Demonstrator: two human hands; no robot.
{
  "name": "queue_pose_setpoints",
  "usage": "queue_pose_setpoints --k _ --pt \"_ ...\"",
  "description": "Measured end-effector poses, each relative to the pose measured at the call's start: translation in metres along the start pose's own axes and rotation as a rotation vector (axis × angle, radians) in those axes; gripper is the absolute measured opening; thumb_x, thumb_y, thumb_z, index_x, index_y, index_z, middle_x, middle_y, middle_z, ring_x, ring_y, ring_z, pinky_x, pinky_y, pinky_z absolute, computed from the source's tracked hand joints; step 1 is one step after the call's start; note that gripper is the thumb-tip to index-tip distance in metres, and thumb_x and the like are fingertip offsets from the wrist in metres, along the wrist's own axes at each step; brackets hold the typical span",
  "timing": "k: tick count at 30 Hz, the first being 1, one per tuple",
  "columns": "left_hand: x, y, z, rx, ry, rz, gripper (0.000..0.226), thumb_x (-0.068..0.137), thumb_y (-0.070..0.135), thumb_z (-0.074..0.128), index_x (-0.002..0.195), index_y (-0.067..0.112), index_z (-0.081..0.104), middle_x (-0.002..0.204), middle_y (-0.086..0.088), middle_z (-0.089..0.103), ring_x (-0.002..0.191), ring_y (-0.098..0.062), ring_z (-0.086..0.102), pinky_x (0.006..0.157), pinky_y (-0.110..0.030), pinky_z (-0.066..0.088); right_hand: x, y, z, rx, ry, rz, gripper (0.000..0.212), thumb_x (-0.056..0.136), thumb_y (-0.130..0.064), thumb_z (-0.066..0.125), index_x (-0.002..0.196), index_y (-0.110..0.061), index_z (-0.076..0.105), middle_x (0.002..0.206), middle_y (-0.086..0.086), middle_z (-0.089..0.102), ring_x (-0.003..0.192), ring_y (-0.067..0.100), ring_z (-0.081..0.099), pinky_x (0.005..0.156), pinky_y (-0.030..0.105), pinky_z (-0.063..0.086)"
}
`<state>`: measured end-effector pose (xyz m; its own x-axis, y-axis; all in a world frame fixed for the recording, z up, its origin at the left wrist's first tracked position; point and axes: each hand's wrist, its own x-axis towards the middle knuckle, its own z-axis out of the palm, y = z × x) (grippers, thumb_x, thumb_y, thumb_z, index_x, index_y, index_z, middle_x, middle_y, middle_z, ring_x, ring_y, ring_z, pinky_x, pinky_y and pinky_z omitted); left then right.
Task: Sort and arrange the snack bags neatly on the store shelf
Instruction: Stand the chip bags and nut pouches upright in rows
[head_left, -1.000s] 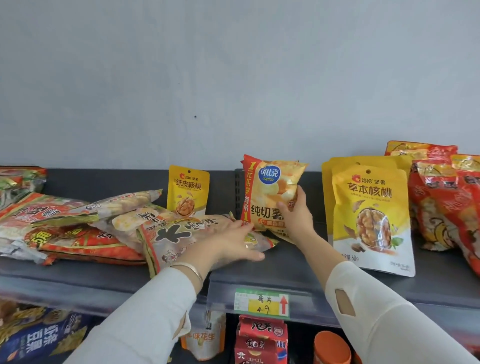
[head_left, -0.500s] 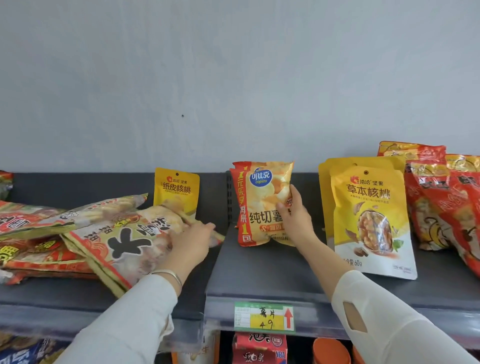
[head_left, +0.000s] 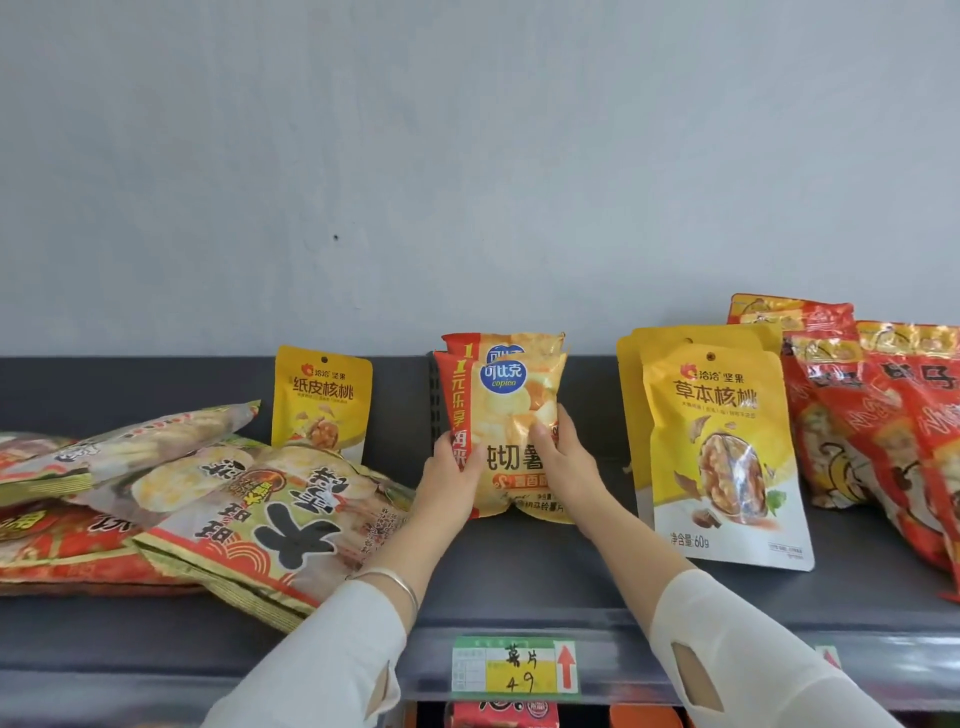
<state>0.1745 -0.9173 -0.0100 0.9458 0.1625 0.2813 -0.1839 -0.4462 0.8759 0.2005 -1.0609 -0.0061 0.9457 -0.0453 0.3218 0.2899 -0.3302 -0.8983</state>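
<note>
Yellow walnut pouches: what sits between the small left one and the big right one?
Head view: two orange chip bags, one behind the other, held by the left hand and right hand.

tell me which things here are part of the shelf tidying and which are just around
In the job: chip bags gripped by left hand and right hand; flat-lying cracker bags; small walnut pouch; large walnut pouches; red bags; shelf.
Just around: price tag; red packet below the shelf; wall.
</note>
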Motion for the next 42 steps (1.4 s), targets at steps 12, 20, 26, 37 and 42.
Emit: queue_pose_setpoints --k 12,20,26,37,42 --pt "-0.01 -0.001 -0.03 0.145 0.192 0.056 0.05 0.095 0.04 0.046 0.14 0.021 0.036 0.134 -0.012 0.044 0.119 -0.027 0.049 0.098 -0.045 0.045 -0.033 -0.033 -0.01 -0.468 0.409 -0.456 0.037 0.097 -0.026 0.05 0.132 -0.013 0.051 0.134 0.009 0.048 0.122 0.027 0.044 0.095 0.038 0.043" --pt "-0.054 -0.007 -0.108 0.816 0.267 0.105 0.034 0.091 0.04 0.049 0.125 0.034 0.054 0.136 0.001 0.048 0.125 -0.023 0.044 0.1 -0.04 0.039 -0.066 -0.071 0.061 -0.585 -0.485 -0.626 0.035 0.1 -0.027 0.044 0.129 -0.012 0.055 0.118 0.015 0.056 0.111 0.031 0.054 0.089 0.035 0.041" --pt "-0.062 -0.023 -0.151 1.064 0.168 -0.105 0.051 0.087 0.049 0.05 0.136 0.036 0.04 0.146 -0.003 0.035 0.133 -0.029 0.031 0.108 -0.043 0.025 -0.079 -0.078 0.105 -0.68 -0.83 -0.453 0.046 0.101 -0.03 0.04 0.145 -0.016 0.035 0.144 0.013 0.044 0.131 0.03 0.041 0.099 0.028 0.033" --pt "-0.014 -0.051 -0.225 0.54 -0.262 -0.263 0.093 0.077 0.048 0.071 0.149 0.018 0.02 0.146 -0.005 0.04 0.127 -0.024 0.046 0.101 -0.028 0.038 -0.058 -0.091 0.133 -0.629 -0.715 -0.081 0.068 0.088 -0.021 0.063 0.144 -0.003 0.03 0.146 0.015 0.041 0.133 0.031 0.041 0.109 0.04 0.035" --pt "-0.005 -0.061 -0.233 0.484 -0.192 -0.063 0.075 0.077 0.039 0.073 0.14 0.02 0.037 0.13 -0.002 0.054 0.111 -0.02 0.057 0.089 -0.027 0.046 -0.052 -0.083 0.142 -0.484 -0.645 0.005 0.088 0.084 -0.028 0.071 0.151 -0.015 0.016 0.154 0.002 0.029 0.137 0.02 0.034 0.106 0.027 0.029"
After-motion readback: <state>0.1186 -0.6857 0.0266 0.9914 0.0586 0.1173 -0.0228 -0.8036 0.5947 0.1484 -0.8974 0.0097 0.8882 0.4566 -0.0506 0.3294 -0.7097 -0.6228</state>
